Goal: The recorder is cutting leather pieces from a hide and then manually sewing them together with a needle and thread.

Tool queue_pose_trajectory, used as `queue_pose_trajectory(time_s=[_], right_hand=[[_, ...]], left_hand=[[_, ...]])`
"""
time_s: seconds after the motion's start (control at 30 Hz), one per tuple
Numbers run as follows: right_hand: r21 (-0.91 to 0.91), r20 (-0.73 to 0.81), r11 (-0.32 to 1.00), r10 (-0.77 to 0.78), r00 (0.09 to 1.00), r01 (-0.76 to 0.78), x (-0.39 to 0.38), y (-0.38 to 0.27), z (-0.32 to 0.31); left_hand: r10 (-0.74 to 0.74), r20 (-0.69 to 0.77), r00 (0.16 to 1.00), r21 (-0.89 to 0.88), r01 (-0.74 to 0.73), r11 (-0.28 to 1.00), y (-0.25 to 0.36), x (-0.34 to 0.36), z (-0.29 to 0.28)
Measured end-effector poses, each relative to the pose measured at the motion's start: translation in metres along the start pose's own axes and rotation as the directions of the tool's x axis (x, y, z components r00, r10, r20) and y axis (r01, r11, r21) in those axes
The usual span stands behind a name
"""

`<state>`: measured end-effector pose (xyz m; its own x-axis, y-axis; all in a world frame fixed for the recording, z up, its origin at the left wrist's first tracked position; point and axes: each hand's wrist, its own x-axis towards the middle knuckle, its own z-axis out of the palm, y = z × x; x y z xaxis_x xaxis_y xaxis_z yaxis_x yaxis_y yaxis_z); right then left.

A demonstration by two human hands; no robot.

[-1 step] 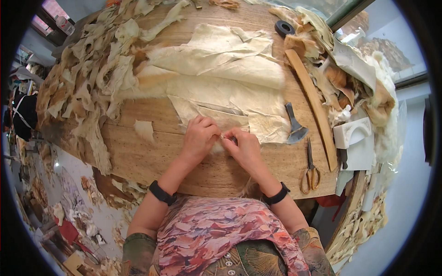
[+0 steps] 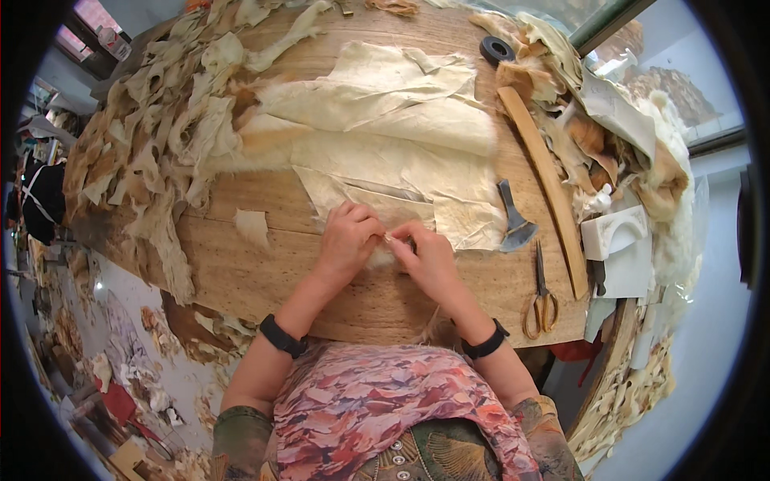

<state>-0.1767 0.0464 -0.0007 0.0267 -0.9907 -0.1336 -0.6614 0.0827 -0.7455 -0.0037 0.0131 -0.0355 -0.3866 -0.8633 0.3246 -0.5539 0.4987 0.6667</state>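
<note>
A large cream pelt (image 2: 385,152), skin side up with pale hair at its edges, lies spread in front of me. My left hand (image 2: 351,239) is closed on its near edge, fingers bunched. Against it, my right hand (image 2: 425,255) pinches with thumb and forefinger at the same spot; whatever is in the pinch is too small to make out. Just above my hands a narrow slit runs across the skin. To the right of the pelt lies a dark, broad-bladed knife (image 2: 516,220). Scissors with brass-coloured handles (image 2: 541,309) rest nearer to me.
A long wooden strip (image 2: 545,192) lies right of the knife, and a black tape roll (image 2: 496,50) sits beyond it. Hide scraps are heaped on the table's left (image 2: 152,144) and right (image 2: 593,136). A small offcut (image 2: 253,227) lies left of my hands. A white block (image 2: 614,232) stands far right.
My right thumb and wrist have shifted very slightly. Everything else stays as it was.
</note>
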Motion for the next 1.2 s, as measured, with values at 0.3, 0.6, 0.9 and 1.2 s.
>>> queue_pose_trajectory(time_s=[0.3, 0.6, 0.9, 1.2], right_hand=[[-0.022, 0.159, 0.954, -0.291, 0.944, 0.298, 0.020, 0.005, -0.020], [-0.014, 0.126, 0.984, -0.176, 0.976, 0.179, 0.025, 0.008, -0.015], [-0.076, 0.155, 0.979, -0.175, 0.972, 0.188, 0.027, 0.008, -0.013], [-0.223, 0.256, 0.926, -0.246, 0.935, 0.305, 0.029, 0.001, -0.014]], left_hand=[[-0.002, -0.021, 1.000, -0.056, 0.001, 0.998, -0.005, -0.001, 0.004], [-0.001, -0.002, 1.000, -0.052, 0.001, 0.999, -0.009, -0.002, 0.005], [-0.008, -0.004, 1.000, -0.051, 0.008, 0.999, -0.009, -0.002, 0.005], [0.007, 0.008, 1.000, -0.054, -0.007, 0.999, -0.007, -0.001, 0.002]])
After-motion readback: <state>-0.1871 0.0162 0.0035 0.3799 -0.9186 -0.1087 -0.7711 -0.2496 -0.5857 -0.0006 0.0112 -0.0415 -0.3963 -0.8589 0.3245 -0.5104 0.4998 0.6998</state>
